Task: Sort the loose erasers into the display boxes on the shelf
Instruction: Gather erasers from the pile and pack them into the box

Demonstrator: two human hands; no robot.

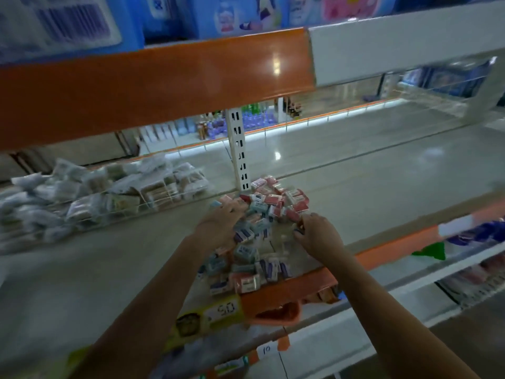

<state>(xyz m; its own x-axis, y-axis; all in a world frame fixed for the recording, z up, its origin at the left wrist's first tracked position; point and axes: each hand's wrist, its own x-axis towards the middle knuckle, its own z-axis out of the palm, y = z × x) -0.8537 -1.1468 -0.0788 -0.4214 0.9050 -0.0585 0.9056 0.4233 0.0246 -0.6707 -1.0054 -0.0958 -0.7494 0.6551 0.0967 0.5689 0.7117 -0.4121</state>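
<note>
While both arms reach over the shelf (369, 170), the erasers (262, 228) lie heaped just in front of the slotted upright post (239, 151). Left hand (221, 225) rests on the heap's left side, fingers curled among the packs; whether it grips one, I cannot tell. Right hand (317, 231) is at the heap's right edge, fingertips pinching something small and dark. Left of the post, clear-bagged packets (90, 192) sit piled.

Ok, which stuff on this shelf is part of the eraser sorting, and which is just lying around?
Part of the job: pile of loose erasers, left hand, right hand.
Just lying about: clear packets behind the wire divider, price tag, bottles in the far aisle.
</note>
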